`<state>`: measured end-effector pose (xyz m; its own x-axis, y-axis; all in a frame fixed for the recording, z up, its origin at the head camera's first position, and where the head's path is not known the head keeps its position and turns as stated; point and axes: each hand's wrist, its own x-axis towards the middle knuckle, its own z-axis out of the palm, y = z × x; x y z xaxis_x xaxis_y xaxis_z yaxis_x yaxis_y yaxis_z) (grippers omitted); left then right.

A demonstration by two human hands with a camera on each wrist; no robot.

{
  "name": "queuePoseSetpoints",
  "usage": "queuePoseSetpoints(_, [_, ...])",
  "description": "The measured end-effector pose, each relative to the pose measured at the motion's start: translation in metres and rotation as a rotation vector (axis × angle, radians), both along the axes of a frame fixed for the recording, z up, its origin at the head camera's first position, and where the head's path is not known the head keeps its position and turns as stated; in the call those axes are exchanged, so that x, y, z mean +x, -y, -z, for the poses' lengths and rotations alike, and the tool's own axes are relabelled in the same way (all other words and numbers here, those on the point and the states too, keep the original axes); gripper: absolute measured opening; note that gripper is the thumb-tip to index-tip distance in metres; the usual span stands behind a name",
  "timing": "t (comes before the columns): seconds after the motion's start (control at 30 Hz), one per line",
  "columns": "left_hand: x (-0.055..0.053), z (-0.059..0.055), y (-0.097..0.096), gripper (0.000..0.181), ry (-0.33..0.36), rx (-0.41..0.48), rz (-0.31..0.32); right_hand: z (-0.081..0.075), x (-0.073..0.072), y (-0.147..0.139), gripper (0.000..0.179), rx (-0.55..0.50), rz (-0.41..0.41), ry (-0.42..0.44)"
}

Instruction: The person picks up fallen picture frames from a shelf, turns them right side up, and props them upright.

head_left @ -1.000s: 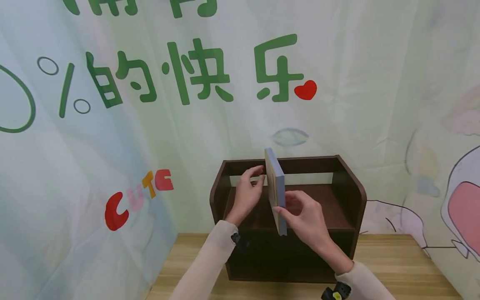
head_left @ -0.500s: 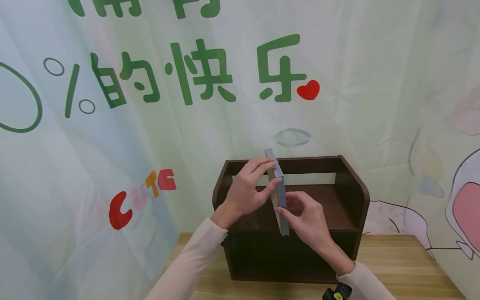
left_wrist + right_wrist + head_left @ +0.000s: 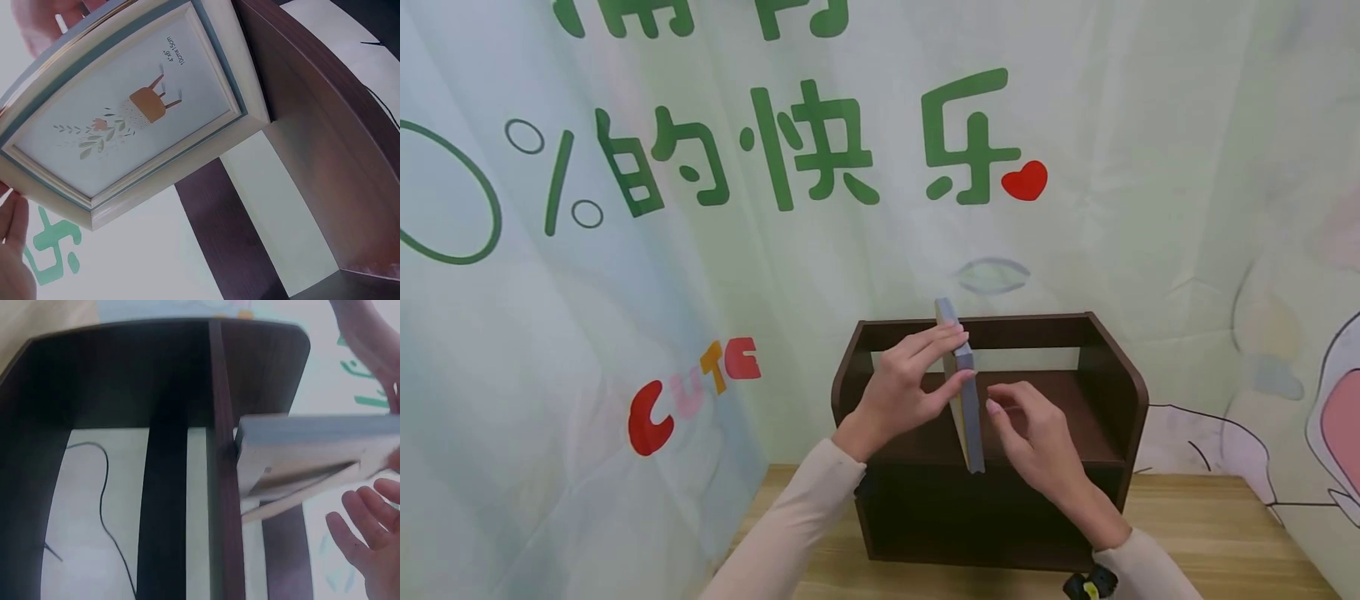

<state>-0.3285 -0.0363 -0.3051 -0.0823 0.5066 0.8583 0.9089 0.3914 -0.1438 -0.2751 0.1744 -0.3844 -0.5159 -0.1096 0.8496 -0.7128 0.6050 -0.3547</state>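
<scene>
A picture frame (image 3: 973, 429) stands upright, edge-on to the head view, on the upper board of a dark brown two-tier shelf (image 3: 1060, 408). My left hand (image 3: 901, 385) grips its top part, fingers over the upper edge and thumb at the near edge. In the left wrist view the frame's face (image 3: 134, 119) shows a cream border with blue lines and a print of a potted plant. My right hand (image 3: 1039, 433) is just right of the frame, fingers bent and apart from it. The right wrist view shows a partly swung-out support (image 3: 300, 490) behind the frame.
The shelf stands on a wooden table (image 3: 1217, 533). Its side panels (image 3: 1112, 375) and back rail (image 3: 1030, 331) surround the upper board. A printed curtain (image 3: 1120, 167) hangs close behind. A dark cable (image 3: 106, 500) shows through the shelf's open back.
My left hand has moved right from beside the frame and taken hold of its top. My right hand has let go of the lower near edge and drawn slightly right.
</scene>
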Motion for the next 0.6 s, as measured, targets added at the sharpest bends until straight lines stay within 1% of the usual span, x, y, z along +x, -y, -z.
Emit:
queuePoseSetpoints(0.07, [0.000,0.000,0.002,0.049,-0.005,0.003,0.000,0.002,-0.007,-0.001,0.025,0.023,0.038,-0.014])
queuePoseSetpoints(0.13, [0.001,-0.001,0.004,0.049,-0.006,0.003,0.001,0.004,-0.014,0.000,0.030,0.055,0.064,0.002])
queuePoseSetpoints(0.3, [0.002,-0.003,0.005,0.049,0.001,-0.009,-0.003,0.009,-0.030,0.005,0.037,0.119,0.082,0.105])
queuePoseSetpoints(0.4, [0.003,-0.004,0.004,0.049,0.014,-0.014,0.001,0.012,-0.038,0.008,0.038,0.140,0.089,0.139])
queuePoseSetpoints(0.47, [0.004,-0.004,0.002,0.050,0.026,-0.019,0.006,0.014,-0.042,0.009,0.039,0.149,0.101,0.139])
queuePoseSetpoints(0.6, [0.005,-0.005,-0.001,0.049,0.048,-0.037,0.012,0.015,-0.048,0.008,0.038,0.150,0.126,0.107])
